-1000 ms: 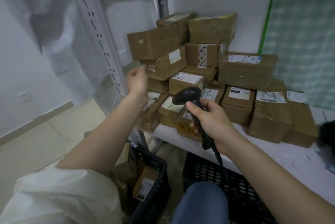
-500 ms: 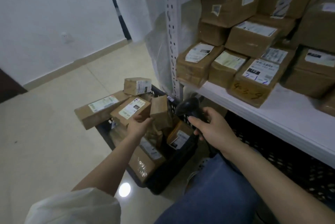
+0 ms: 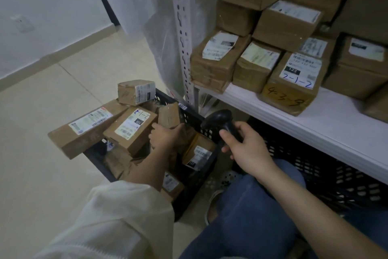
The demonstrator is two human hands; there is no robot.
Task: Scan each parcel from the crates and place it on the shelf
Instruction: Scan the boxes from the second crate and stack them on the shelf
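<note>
Parcels fill the black crate (image 3: 190, 116) at the lower left of the frame, heaped above its rim. The left hand (image 3: 162, 136) reaches into the heap, fingers curled round a small upright brown box (image 3: 168, 115) at the centre of the pile, between the labelled box (image 3: 131, 129) and the crate's far wall. The right hand (image 3: 246, 146) grips the black scanner (image 3: 222, 120) by its handle, just right of the crate, head turned toward the heap.

These look like stiff taped cardboard, small enough for one hand and probably light; tape may make the faces a little slick. I would take the upright box across its two broad faces, near the middle, and lift straight up, since neighbours lean on it and could slide.

More parcels (image 3: 289, 21) sit stacked on the white shelf (image 3: 327, 122) at the upper right, with bare board in front of them.

Whether the gripped box has a label cannot be seen; the facing sides show only tape. Lower parcels are buried, the left arm covers several, and most label print is too blurred to read. A second crate (image 3: 315, 168) under the shelf is dark inside.
</note>
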